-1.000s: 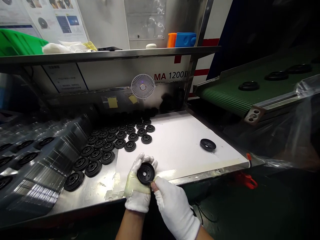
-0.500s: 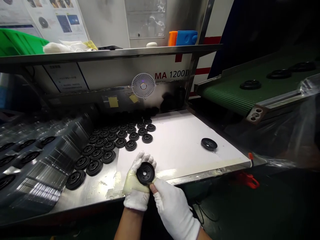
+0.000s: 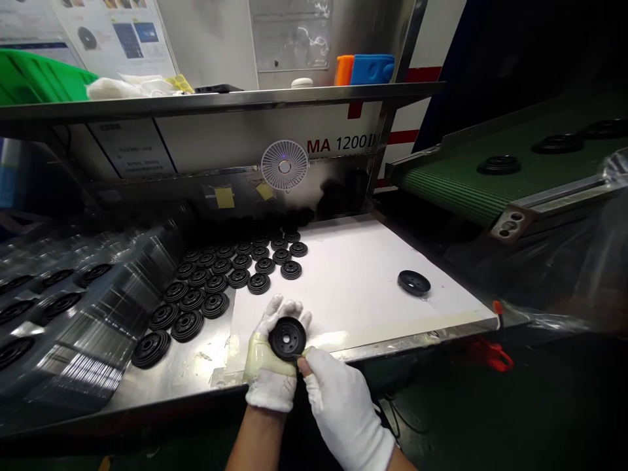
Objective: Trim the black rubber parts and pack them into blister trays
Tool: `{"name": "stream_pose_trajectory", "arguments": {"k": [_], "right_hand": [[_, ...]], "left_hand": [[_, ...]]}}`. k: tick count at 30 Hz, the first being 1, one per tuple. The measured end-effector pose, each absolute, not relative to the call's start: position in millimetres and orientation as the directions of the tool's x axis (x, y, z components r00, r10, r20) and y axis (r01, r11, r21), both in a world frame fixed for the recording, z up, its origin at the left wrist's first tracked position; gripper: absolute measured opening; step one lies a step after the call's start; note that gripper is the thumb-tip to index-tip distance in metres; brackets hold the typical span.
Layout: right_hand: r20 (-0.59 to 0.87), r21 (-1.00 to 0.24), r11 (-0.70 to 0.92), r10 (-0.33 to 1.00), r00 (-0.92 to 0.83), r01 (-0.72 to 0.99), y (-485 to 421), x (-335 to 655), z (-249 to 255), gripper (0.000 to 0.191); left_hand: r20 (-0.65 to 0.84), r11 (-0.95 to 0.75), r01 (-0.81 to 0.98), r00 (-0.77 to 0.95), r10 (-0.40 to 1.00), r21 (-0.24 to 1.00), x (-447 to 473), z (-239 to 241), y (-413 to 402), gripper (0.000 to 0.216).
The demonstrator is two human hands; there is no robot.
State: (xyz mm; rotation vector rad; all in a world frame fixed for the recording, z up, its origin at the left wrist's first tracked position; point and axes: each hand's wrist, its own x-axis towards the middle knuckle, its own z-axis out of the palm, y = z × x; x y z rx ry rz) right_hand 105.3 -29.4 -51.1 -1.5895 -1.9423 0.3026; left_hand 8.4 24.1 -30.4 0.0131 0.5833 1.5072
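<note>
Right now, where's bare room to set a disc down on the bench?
Widest patch: the white sheet between the black grooved discs and the lone disc. Smaller: the bare steel bench between the lower rows and the left hand. Crowded: the left of the sheet, where discs pack tightly.

The person wears thin white cloth gloves. The left glove (image 3: pixel 271 392) has a wide band of pale yellow tape (image 3: pixel 260 362) wrapped around its middle (the tape looks a bit shiny). The right glove (image 3: pixel 343 412) is plain white, with a few soft folds. Both arms (image 3: pixel 254 446) are bare above the gloves
</note>
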Motion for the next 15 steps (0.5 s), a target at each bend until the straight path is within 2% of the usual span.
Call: {"name": "stream_pose_trajectory", "arguments": {"k": [2, 4, 7, 10, 12, 15], "right_hand": [[0.293, -0.556, 0.251, 0.951, -0.096, 0.792, -26, 110, -50, 0.025], [0.277, -0.559, 0.230, 0.957, -0.082, 0.797, -24, 116, -49, 0.023], [0.282, -0.521, 0.203, 0.958, -0.057, 0.829, -24, 118, -51, 0.022], [0.344, -0.479, 0.245, 0.936, -0.076, 0.843, -29, 110, -55, 0.024], [0.376, -0.468, 0.278, 0.922, -0.096, 0.839, -32, 106, -56, 0.025], [0.354, -0.502, 0.280, 0.930, -0.101, 0.818, -32, 108, -56, 0.025]], "left_hand": [[-0.337, 0.173, -0.907, 0.037, 0.941, 0.384, 5, -31, 21, 0.032], [-0.333, 0.208, -0.902, 0.077, 0.940, 0.379, 3, -31, 20, 0.027], [-0.381, 0.211, -0.913, 0.067, 0.922, 0.349, 6, -31, 24, 0.012], [-0.418, 0.166, -0.945, 0.033, 0.908, 0.284, 12, -33, 28, 0.003], [-0.392, 0.101, -0.960, -0.010, 0.920, 0.261, 13, -34, 28, 0.004], [-0.350, 0.113, -0.939, -0.009, 0.937, 0.326, 10, -34, 24, 0.017]]}}
